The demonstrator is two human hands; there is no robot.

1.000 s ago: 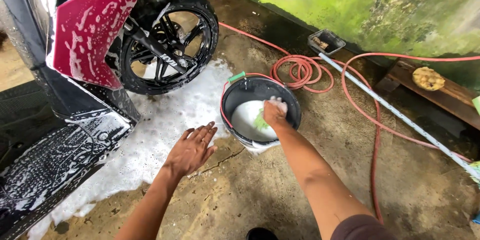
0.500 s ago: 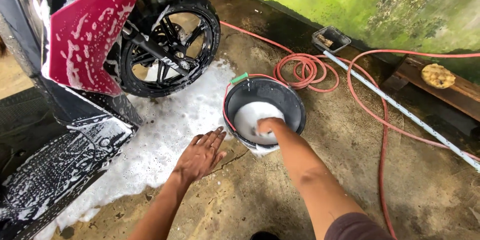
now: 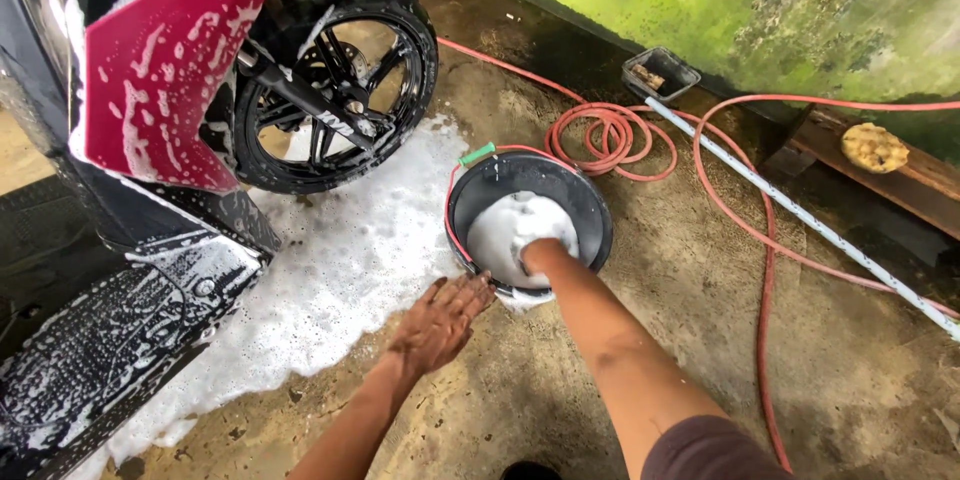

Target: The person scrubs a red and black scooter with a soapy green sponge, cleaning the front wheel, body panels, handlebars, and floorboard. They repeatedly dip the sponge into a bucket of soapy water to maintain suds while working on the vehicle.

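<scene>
A black bucket [image 3: 590,202] with a red handle stands on the wet concrete, full of white foam [image 3: 505,225]. My right hand [image 3: 533,252] is plunged into that foam up to the wrist, so its fingers and anything in them are hidden. My left hand [image 3: 440,322] hovers flat with fingers spread just left of the bucket, its fingertips by the bucket's near rim, holding nothing.
A soapy red and black motorcycle [image 3: 170,70] fills the left, its front wheel [image 3: 335,90] close behind a suds patch [image 3: 340,270]. A coiled red hose [image 3: 610,135] trails right. A white pipe [image 3: 800,215], small tray [image 3: 660,72], yellow sponge [image 3: 874,148] lie by the mossy wall.
My right hand, which held a green and white sponge above the bucket, has sunk into the foam. My left hand has drifted right toward the bucket.
</scene>
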